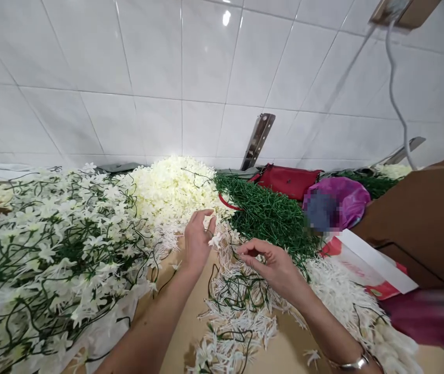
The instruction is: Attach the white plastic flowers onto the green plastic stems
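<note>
My left hand is raised over the middle of the table, its thumb and index finger apart and curved. A small white flower shows just beside its thumb; whether the hand touches it I cannot tell. Closed in a pinch, my right hand has a thin dark green stem at its fingertips. Below both hands lies a heap of thin white stamen-like pieces mixed with loose green stems. Behind them rise a pile of cream petals and a bundle of green stems.
Assembled white flowers on green stems cover the left side. At right are more white pieces, a red-and-white box, a red bag and a person's brown-clothed body. A tiled wall stands behind.
</note>
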`<state>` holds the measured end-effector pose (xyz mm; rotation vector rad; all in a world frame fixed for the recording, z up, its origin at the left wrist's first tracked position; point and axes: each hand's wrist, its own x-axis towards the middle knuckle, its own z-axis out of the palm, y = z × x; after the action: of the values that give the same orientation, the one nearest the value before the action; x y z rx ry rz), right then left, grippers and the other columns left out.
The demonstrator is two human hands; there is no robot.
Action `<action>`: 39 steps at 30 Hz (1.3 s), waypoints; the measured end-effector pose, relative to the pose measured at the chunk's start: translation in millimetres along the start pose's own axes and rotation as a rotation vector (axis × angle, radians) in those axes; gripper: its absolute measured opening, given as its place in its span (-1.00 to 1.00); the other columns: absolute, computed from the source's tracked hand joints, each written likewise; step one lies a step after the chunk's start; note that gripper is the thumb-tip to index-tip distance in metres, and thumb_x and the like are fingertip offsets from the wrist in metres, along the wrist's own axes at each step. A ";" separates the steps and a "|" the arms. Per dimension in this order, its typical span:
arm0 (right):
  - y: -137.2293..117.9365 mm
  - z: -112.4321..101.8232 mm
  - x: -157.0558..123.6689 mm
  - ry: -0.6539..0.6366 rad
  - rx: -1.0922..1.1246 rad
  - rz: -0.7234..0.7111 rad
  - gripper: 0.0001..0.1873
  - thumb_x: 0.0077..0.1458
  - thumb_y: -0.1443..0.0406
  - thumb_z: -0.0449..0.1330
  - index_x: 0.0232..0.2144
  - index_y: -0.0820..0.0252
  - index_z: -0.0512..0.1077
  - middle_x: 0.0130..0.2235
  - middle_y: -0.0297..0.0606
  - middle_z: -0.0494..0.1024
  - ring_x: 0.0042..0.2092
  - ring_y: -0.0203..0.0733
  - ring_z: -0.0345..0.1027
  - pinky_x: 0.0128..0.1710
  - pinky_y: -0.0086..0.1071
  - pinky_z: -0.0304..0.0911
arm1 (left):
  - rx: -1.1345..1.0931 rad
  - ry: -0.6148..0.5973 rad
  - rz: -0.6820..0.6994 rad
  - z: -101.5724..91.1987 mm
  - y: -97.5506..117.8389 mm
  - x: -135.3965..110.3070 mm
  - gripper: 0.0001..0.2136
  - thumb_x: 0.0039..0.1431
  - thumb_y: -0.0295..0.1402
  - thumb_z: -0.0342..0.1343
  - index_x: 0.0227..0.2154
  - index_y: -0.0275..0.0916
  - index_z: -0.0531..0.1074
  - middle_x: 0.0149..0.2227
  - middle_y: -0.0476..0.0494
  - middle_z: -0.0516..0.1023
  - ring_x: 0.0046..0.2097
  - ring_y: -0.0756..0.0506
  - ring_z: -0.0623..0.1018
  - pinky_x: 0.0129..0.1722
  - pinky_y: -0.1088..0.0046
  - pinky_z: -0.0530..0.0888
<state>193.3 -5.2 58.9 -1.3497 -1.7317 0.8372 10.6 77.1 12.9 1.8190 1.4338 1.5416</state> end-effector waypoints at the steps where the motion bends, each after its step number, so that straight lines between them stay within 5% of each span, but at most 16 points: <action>1: -0.1 -0.1 -4.6 -0.007 0.012 -0.015 -0.83 0.15 0.19 0.26 -0.33 0.12 0.62 -0.34 -0.26 0.60 -0.26 -0.16 0.45 -0.19 -0.32 0.34 | 0.029 0.001 0.011 2.6 -2.9 7.4 -0.86 0.29 -0.40 0.15 -0.14 -0.24 0.55 -0.13 -0.20 0.63 -0.17 -0.14 0.60 -0.10 0.33 0.51; 7: 8.6 3.6 -21.6 0.018 0.102 0.019 -0.83 0.16 0.21 0.26 -0.26 0.09 0.64 -0.28 -0.25 0.63 -0.24 -0.16 0.47 -0.17 -0.31 0.37 | 0.122 -0.016 0.006 24.5 -23.3 42.0 -0.79 0.17 -0.58 0.19 -0.18 -0.22 0.57 -0.13 -0.22 0.60 -0.10 -0.20 0.60 -0.04 0.26 0.50; 14: 16.5 9.1 -25.1 0.043 0.166 0.074 -0.88 0.14 0.23 0.28 -0.32 0.11 0.60 -0.33 -0.29 0.60 -0.27 -0.19 0.45 -0.19 -0.32 0.35 | 0.095 -0.029 -0.044 19.7 -30.0 41.5 -0.90 0.20 -0.52 0.16 -0.35 -0.23 0.55 -0.29 -0.16 0.60 -0.23 -0.15 0.57 -0.11 0.32 0.46; 20: 0.3 -10.0 -6.9 0.085 0.220 0.014 -0.89 0.16 0.22 0.31 -0.29 0.11 0.60 -0.41 -0.35 0.53 -0.34 -0.25 0.39 -0.31 -0.36 0.33 | -0.049 -0.118 -0.113 2.1 -3.9 20.9 -0.80 0.27 -0.21 0.16 -0.28 -0.23 0.56 -0.29 -0.08 0.62 -0.43 -0.01 0.46 -0.36 0.47 0.39; 24: -38.2 -47.7 20.9 0.338 0.289 -0.192 -0.88 0.13 0.22 0.38 -0.28 0.08 0.56 -0.40 -0.39 0.54 -0.40 -0.31 0.39 -0.33 -0.39 0.36 | -0.312 -0.218 -0.221 -9.0 28.6 3.1 -0.80 0.16 -0.18 0.24 -0.34 -0.22 0.56 -0.33 -0.04 0.59 -0.37 -0.01 0.44 -0.31 0.48 0.35; 27: -70.6 -80.9 39.3 0.606 0.274 -0.393 -0.90 0.18 0.26 0.35 -0.29 0.05 0.48 -0.35 -0.40 0.52 -0.42 -0.32 0.36 -0.33 -0.40 0.39 | -0.498 -0.362 -0.367 -16.1 50.9 -12.9 -0.78 0.13 -0.16 0.30 -0.30 -0.20 0.55 -0.37 0.01 0.53 -0.39 0.03 0.38 -0.34 0.51 0.31; 32: -90.0 -141.6 70.0 0.668 0.231 -0.497 -0.90 0.39 0.31 0.11 -0.11 0.05 0.43 -0.13 -0.37 0.56 -0.24 -0.36 0.49 -0.20 -0.49 0.42 | -0.772 -0.798 -0.651 -16.0 85.6 -49.1 -0.73 0.07 -0.11 0.37 -0.35 -0.20 0.54 -0.33 -0.07 0.57 -0.45 0.05 0.34 -0.44 0.54 0.27; 35: -85.4 -163.6 98.8 0.682 0.248 -0.481 -0.76 0.43 0.17 0.05 0.02 0.05 0.42 0.05 -0.39 0.52 0.01 -0.34 0.51 -0.15 -0.53 0.38 | -0.866 -1.040 -0.582 -9.3 102.3 -66.8 -0.76 0.07 -0.12 0.38 -0.38 -0.18 0.56 -0.12 -0.20 0.63 -0.21 -0.08 0.53 -0.28 0.44 0.40; 39: -76.3 -143.0 136.7 0.869 0.192 -0.394 -0.72 0.43 0.21 -0.04 0.03 0.05 0.41 0.03 -0.38 0.54 0.17 -0.18 0.47 -0.11 -0.43 0.47 | -0.786 -1.297 -0.422 -9.1 106.6 -74.2 -0.81 0.19 -0.16 0.29 -0.33 -0.18 0.57 -0.33 -0.10 0.57 -0.31 -0.05 0.48 -0.31 0.47 0.35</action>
<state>263.2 116.5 217.8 -0.9699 -1.1209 0.1298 59.4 -33.8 60.9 1.3375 0.3995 0.3381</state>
